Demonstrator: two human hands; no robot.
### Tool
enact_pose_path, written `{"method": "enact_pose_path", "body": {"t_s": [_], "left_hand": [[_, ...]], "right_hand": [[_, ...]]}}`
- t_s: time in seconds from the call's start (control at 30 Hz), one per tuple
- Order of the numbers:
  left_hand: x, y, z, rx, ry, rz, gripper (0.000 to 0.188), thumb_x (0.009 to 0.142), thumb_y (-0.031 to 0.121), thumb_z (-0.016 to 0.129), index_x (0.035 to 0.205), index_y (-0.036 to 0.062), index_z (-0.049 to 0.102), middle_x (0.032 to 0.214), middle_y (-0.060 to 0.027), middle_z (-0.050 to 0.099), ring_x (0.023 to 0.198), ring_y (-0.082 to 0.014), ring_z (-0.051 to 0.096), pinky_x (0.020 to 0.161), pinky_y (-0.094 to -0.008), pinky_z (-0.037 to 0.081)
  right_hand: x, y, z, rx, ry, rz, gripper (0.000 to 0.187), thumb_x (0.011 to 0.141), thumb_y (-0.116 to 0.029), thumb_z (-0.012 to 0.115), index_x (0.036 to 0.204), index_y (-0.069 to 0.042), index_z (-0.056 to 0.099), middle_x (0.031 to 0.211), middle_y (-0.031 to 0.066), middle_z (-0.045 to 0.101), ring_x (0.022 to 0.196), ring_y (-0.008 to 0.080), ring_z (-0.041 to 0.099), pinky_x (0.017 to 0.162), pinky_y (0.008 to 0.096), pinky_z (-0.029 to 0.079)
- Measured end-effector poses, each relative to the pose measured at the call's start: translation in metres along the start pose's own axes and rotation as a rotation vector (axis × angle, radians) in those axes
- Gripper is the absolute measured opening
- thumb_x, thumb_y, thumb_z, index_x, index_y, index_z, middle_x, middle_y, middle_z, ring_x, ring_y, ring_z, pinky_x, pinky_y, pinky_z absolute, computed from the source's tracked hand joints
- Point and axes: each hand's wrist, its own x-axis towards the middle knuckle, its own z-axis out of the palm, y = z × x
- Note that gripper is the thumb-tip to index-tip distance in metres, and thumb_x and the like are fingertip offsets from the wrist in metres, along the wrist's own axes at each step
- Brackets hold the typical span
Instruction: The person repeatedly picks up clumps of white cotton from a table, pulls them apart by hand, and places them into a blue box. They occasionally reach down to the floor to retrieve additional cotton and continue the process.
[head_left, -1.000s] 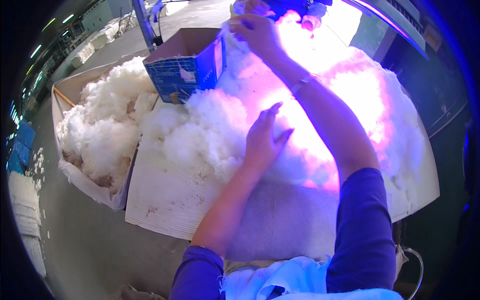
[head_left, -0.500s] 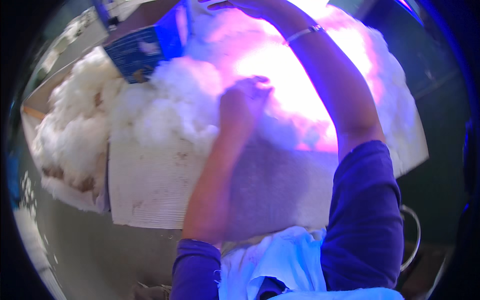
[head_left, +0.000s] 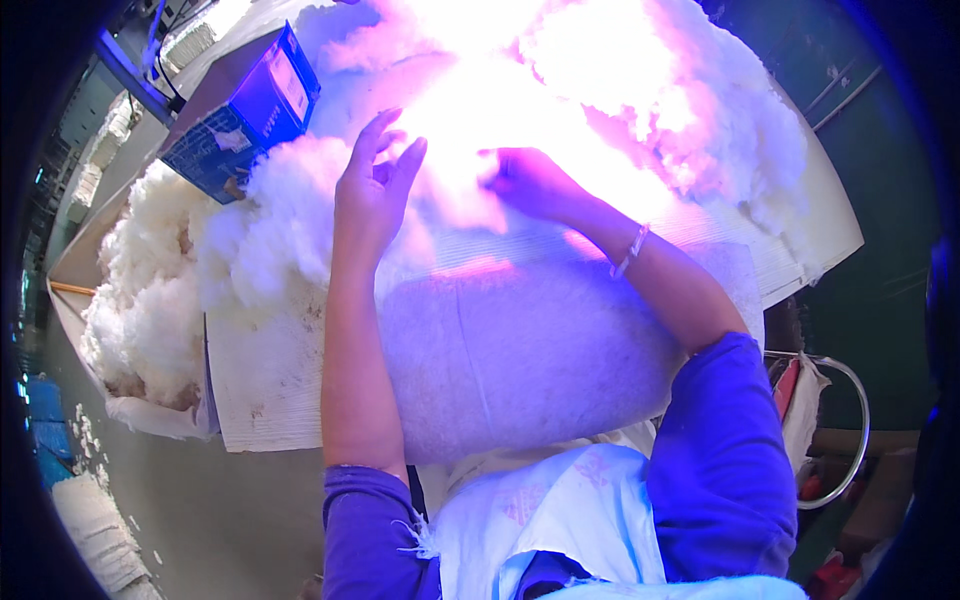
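Note:
A thick layer of loose white cotton-like fibre (head_left: pixel 735 150) covers the far part of the table (head_left: pixel 265 365), glaring pink and white under a strong light. Above it my left hand (head_left: pixel 372 185) is raised with thumb and fingers apart, holding nothing. To its right my right hand (head_left: pixel 535 182), with a bracelet at the wrist, is closed, its fingers curled inward over the bright fibre. Glare hides whatever sits between those fingertips. A fuzzy pale sheet (head_left: pixel 530 350) lies on the table's near edge, between my forearms.
A blue cardboard box (head_left: pixel 245 110) stands tilted at the far left beside the fibre. A side bin (head_left: pixel 75 335) left of the table is heaped with more fluff. White stacked bundles (head_left: pixel 100 535) lie on the floor at lower left. A curved metal tube (head_left: pixel 858 420) is at right.
My right hand has come down and nearer from the far edge. My left hand has shifted left and its fingers have spread. The view has shifted slightly.

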Motion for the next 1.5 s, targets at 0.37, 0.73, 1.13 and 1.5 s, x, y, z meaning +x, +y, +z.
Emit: {"method": "enact_pose_path", "body": {"t_s": [0.37, 0.73, 1.13, 1.5], "left_hand": [[0.002, -0.029, 0.011, -0.419, 0.107, -0.241, 0.048, 0.086, 0.009, 0.061, 0.129, -0.0017, 0.042, 0.106, -0.0072, 0.061, 0.087, -0.0095, 0.058, 0.075, -0.0227, 0.048], [0.006, -0.077, -0.005, -0.9, 0.237, -0.414, 0.031, 0.094, 0.02, 0.044, 0.121, 0.0053, 0.049, 0.1, -0.0078, 0.06, 0.085, -0.0203, 0.061, 0.072, -0.0323, 0.054], [0.003, -0.045, -0.008, -0.942, 0.26, -0.324, 0.035, 0.091, 0.013, 0.045, 0.126, 0.0094, 0.045, 0.115, -0.0103, 0.057, 0.101, -0.0251, 0.059, 0.085, -0.0407, 0.051], [-0.005, -0.042, 0.002, -1.014, 0.072, -0.316, 0.052, 0.073, -0.012, 0.051, 0.119, 0.0108, 0.047, 0.104, -0.0102, 0.06, 0.089, -0.0234, 0.063, 0.073, -0.0355, 0.056]], "right_hand": [[0.075, 0.032, 0.02, 1.329, -0.188, -0.034, 0.027, 0.089, -0.014, 0.052, 0.111, 0.002, 0.054, 0.092, 0.0129, 0.063, 0.075, 0.0178, 0.064, 0.061, 0.0295, 0.055], [0.059, 0.049, 0.002, 1.541, -0.21, 0.004, 0.033, 0.088, -0.012, 0.053, 0.117, 0.001, 0.051, 0.099, 0.0142, 0.062, 0.081, 0.0189, 0.064, 0.069, 0.0293, 0.055], [0.048, 0.053, -0.014, 1.606, -0.011, -0.028, 0.036, 0.087, -0.016, 0.055, 0.119, 0.0, 0.051, 0.103, 0.0111, 0.061, 0.086, 0.0173, 0.062, 0.075, 0.0281, 0.052], [0.058, 0.056, 0.0, 1.607, 0.061, 0.003, 0.032, 0.088, -0.02, 0.057, 0.114, 0.0, 0.054, 0.099, 0.009, 0.061, 0.08, 0.0135, 0.061, 0.067, 0.0251, 0.051]]}}
